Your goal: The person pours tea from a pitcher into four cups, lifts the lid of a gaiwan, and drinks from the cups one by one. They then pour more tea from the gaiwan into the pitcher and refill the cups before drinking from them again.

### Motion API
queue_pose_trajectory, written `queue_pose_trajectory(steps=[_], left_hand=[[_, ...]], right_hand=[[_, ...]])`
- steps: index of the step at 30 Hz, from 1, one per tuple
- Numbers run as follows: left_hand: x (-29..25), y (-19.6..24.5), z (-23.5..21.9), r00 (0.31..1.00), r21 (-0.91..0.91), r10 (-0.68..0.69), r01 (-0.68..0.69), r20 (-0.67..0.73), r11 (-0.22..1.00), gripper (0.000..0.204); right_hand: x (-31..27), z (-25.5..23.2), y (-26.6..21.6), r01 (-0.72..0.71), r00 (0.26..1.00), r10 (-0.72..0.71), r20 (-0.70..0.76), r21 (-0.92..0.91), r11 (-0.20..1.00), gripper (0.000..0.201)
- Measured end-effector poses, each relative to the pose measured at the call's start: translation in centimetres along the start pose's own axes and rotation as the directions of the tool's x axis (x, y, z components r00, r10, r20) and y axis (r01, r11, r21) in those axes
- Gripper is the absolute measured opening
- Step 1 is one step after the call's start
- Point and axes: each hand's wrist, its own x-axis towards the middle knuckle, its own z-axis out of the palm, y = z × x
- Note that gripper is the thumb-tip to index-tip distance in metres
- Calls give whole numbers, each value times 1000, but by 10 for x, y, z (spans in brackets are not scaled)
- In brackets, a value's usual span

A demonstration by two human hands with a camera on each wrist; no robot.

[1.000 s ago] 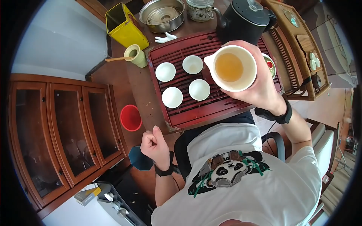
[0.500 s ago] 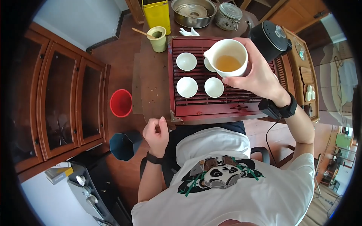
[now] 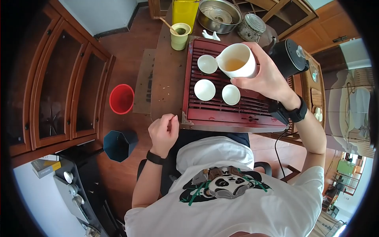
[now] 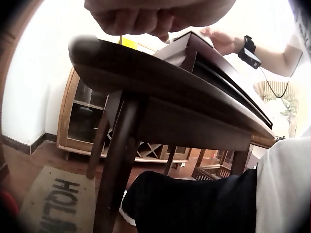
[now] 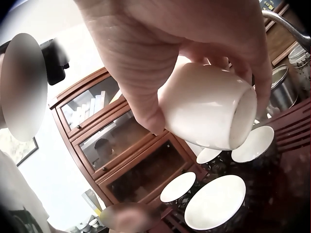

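My right hand grips a white pitcher around its side, thumb on the near side. Amber tea lies inside it. The pitcher leans left, with its spout close to the far-left white cup. Two more cups, the near-left cup and the near-right cup, stand on the slatted red tea tray. A fourth is hidden behind the pitcher in the head view, but the right wrist view shows this far cup. Holding nothing, my left hand is curled at the table's front-left edge.
Behind the tray stand a green pot with a wooden stick, a steel basin, a glass jar and a white hand figurine. A black kettle is at right. Red and blue bins stand on the floor at left.
The pitcher has tipped further left, its spout now by the far-left cup. The head view has shifted, showing more floor at left. My left hand stays curled near the table edge.
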Motion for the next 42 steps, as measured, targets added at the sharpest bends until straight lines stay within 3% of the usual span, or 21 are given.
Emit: queue_pose_trajectory(steps=[7, 9, 20, 22, 40, 42], left_hand=[[1, 2, 0, 1000, -20, 4, -3, 15, 1000, 10], [2, 2, 0, 1000, -29, 8, -7, 13, 1000, 10], [4, 7, -3, 998, -85, 15, -10, 58, 996, 12], [3, 7, -5, 992, -71, 18, -9, 128, 997, 8], [1, 5, -4, 989, -44, 14, -7, 149, 999, 13], [1, 5, -5, 989, -47, 15, -8, 148, 999, 13]], right_hand=[[6, 0, -4, 4, 1000, -3, 7, -74, 997, 76], [8, 1, 3, 79, 996, -83, -39, -98, 992, 76], [11, -5, -5, 40, 999, -39, 15, -121, 992, 77], [11, -6, -6, 47, 999, -45, 19, -126, 991, 78], [13, -19, -22, 8, 1000, -4, 20, -199, 980, 78], [13, -18, -19, 91, 994, -104, -42, -242, 966, 74]])
